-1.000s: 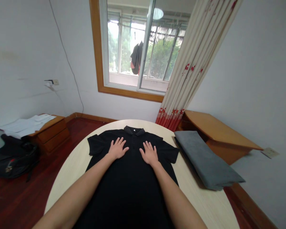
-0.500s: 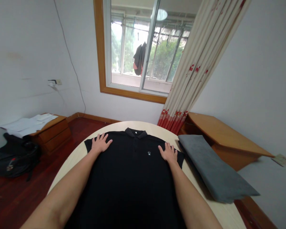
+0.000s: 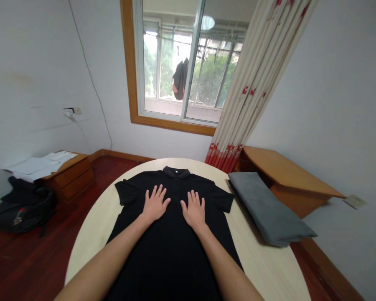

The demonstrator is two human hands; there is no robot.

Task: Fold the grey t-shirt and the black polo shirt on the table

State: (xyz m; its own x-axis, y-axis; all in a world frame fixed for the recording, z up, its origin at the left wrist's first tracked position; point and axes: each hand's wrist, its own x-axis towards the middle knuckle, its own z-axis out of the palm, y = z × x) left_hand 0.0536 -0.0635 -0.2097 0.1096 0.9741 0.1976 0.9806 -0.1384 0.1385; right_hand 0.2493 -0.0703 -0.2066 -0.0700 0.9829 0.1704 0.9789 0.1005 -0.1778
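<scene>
A black polo shirt lies spread face up on the round pale table, its collar at the far edge and both short sleeves out to the sides. My left hand rests flat on the chest, left of the middle, fingers spread. On the other side of the button front, my right hand lies flat too, its fingers a little apart, covering the place of the small chest logo. Neither hand grips the cloth. The shirt's lower part runs out of view between my forearms.
Folded grey cloth lies at the table's right edge. Beyond it stands a wooden desk. To the left are a low wooden cabinet with papers and a black bag on the floor. A curtain hangs beside the window.
Both hands have moved inward from the shoulders near the sleeves to the middle of the chest, still flat. The sleeves are now uncovered. The view has shifted slightly.
</scene>
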